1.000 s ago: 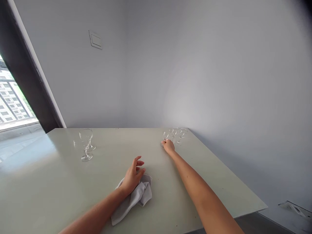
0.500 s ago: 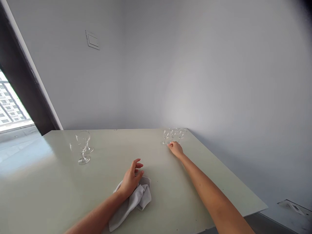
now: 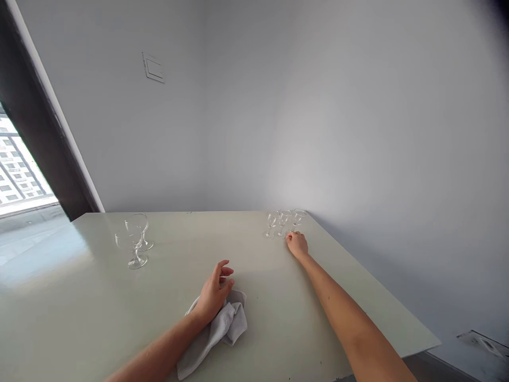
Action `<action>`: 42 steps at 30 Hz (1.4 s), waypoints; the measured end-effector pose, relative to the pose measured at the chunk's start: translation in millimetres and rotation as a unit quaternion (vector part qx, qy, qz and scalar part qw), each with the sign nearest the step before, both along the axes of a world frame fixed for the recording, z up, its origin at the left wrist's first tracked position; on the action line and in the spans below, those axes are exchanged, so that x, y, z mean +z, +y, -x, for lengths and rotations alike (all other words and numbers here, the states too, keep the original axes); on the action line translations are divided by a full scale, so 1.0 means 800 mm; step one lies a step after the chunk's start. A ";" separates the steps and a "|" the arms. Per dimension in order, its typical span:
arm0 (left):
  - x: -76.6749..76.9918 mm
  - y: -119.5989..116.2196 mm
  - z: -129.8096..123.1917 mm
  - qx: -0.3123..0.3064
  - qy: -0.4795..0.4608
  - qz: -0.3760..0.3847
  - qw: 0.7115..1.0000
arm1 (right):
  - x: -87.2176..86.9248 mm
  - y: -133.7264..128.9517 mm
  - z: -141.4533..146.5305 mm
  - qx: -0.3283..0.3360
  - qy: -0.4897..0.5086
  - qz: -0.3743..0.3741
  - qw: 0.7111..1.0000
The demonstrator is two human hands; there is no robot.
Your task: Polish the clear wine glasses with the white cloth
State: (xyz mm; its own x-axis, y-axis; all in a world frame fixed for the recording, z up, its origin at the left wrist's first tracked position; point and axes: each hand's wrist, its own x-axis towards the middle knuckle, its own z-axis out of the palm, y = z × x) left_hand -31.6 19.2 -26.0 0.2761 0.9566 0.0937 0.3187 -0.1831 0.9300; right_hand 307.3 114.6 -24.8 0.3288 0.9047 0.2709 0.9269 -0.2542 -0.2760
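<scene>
At the far right of the table, three small stemmed glasses stand upright in a row: a left glass [image 3: 272,218], a middle glass [image 3: 283,216] and a right glass [image 3: 298,216]. My right hand [image 3: 297,244] reaches out to the right glass, its fingers closed together at the foot, which they mostly hide. Over a crumpled grey cloth [image 3: 222,326] rests my left hand [image 3: 214,289], fingers loosely bent and apart, gripping nothing. Two larger stemmed glasses, a front one [image 3: 135,249] and a rear one [image 3: 143,228], stand upright on the left, overlapping in view.
The pale table [image 3: 207,233] has its far edge near the grey walls and its right edge sloping toward me. A light switch [image 3: 154,68] is on the back wall. A dark door frame [image 3: 43,116] is at the left, and a socket plate [image 3: 483,342] low at the right.
My right hand has moved slightly right, from the foot of the middle small glass to the right one. My left hand and the cloth have stayed put.
</scene>
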 end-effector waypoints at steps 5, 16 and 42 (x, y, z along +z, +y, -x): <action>0.001 0.000 -0.001 0.002 0.005 -0.003 1.000 | -0.003 -0.007 0.035 0.084 -0.046 -0.002 0.995; 0.006 -0.002 -0.001 0.003 -0.015 0.004 1.000 | -0.006 0.005 0.041 0.030 -0.077 0.036 0.996; 0.060 0.047 0.076 0.402 -0.092 -0.279 0.867 | 0.058 -0.191 0.290 0.632 0.037 0.034 0.774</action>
State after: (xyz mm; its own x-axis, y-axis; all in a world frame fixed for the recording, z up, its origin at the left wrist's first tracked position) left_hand -92.6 57.0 21.8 -0.5279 0.6248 0.5753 0.4075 -0.4080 0.8170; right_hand 75.4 -38.4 21.4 -0.8173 0.5280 0.2308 0.4299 0.8254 -0.3660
